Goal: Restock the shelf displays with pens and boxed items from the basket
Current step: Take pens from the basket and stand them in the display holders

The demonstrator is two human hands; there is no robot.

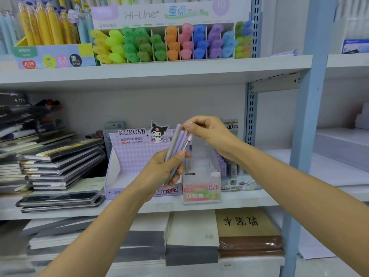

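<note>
Middle shelf (239,198), left to right. A stack of dark-covered notebooks (60,162) lay at the left, beside a lilac cardboard display box printed KUROMI (127,162). In front of that box the left hand (165,168) clasped a bundle of grey and lilac pens (176,145), tips slanting up and right. The right hand (207,132) pinched the top of 1 clear, pink-tipped pen (188,139) in the bundle. Below both hands stood a clear plastic display box labelled FRUIT SODA (201,186).
</note>
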